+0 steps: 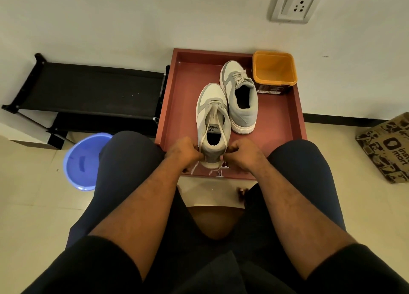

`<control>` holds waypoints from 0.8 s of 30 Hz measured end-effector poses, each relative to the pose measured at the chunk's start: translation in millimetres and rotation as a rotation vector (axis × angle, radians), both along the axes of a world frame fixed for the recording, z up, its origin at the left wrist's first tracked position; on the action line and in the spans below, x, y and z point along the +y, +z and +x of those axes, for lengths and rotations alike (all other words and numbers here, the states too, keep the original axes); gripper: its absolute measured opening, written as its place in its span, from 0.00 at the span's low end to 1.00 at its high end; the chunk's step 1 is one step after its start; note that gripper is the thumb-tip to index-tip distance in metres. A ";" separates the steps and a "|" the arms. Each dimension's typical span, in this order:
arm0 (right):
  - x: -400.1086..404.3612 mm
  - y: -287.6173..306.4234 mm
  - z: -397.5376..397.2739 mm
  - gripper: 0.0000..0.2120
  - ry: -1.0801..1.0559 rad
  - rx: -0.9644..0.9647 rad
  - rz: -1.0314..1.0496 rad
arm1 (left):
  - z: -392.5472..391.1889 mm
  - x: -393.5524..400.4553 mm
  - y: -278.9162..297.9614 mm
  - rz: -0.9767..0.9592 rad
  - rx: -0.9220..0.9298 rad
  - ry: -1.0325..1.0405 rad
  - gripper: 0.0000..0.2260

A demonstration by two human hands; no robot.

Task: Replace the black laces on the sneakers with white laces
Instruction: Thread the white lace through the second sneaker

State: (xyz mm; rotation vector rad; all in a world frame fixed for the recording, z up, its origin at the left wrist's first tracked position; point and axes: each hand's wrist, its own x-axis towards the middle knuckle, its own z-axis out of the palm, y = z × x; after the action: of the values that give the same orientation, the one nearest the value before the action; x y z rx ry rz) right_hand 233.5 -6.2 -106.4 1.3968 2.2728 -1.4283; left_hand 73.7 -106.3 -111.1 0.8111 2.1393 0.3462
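Your left hand [184, 150] and right hand [242, 153] sit at the near edge of the maroon tray [183, 107], each with fingers curled, pinching one end of the white lace [218, 122] beside the heel of the near sneaker [211, 107]. The second sneaker [241, 98], also laced white, lies just beside it toward the tray's far right corner, where an orange-rimmed tub [274, 68] stands; the tray's left half is bare. The tray sits on a tiled floor against a white wall, with a black shoe rack [88, 90] and blue basin [81, 160] left, a printed paper bag [387, 147] right.
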 end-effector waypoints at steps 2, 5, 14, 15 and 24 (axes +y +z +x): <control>-0.1 1.6 -1.3 0.10 -0.055 0.029 0.020 | -1.9 1.1 2.9 -0.013 0.000 0.015 0.07; -0.4 4.1 -2.5 0.06 -0.101 0.052 0.075 | -3.4 4.0 6.7 0.061 -0.018 0.101 0.11; -0.1 -6.8 -15.1 0.07 -0.387 0.243 0.067 | 3.1 8.5 2.1 0.321 -0.015 0.346 0.10; -1.1 -9.0 -16.9 0.08 -0.385 0.238 0.090 | 4.8 8.6 1.6 0.330 -0.019 0.344 0.12; 8.2 -3.7 -29.1 0.10 -0.377 0.291 0.260 | 4.8 30.3 14.4 0.350 0.318 0.085 0.09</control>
State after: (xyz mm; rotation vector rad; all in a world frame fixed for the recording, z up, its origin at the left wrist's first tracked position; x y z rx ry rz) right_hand 204.4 2.0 -110.1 1.8909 2.5494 -1.5710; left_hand 78.4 -76.0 -96.7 1.0291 2.4525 0.6898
